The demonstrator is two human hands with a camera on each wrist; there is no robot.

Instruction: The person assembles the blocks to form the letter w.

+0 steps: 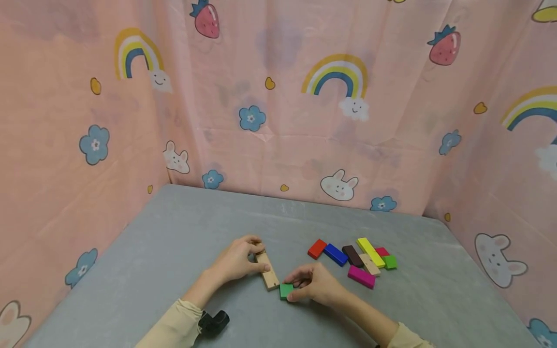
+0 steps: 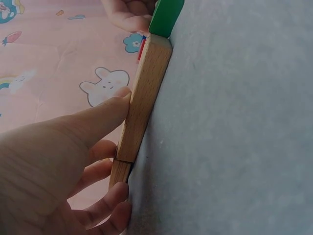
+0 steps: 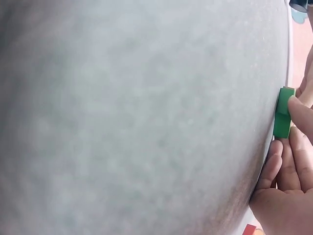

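Right grip (image 1: 316, 285), green block (image 1: 285, 291) at fingertips (image 1: 293, 296)

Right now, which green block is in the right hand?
The darker green block: the right hand pinches it. The lighter green block lies untouched farther right, by the yellow block.

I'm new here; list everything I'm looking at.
Green block: 1, green, by the wooden blocks
Wooden blocks: at least 2, pale, end to end
Other blocks: 8, grouped to the right: red block, blue block, dark brown block, yellow block, pale wood block, magenta block, pinkish-red block, light green block
Table: 1, grey, under the blocks
Cloth: count unclear, pink, behind the table, printed with rainbows, strawberries, flowers, rabbits
Black device: 1, black, at the left wrist
Sleeves: 2, cream, bottom of head view
Left hand: 1, bare, gripping wooden blocks
Right hand: 1, bare, pinching green block
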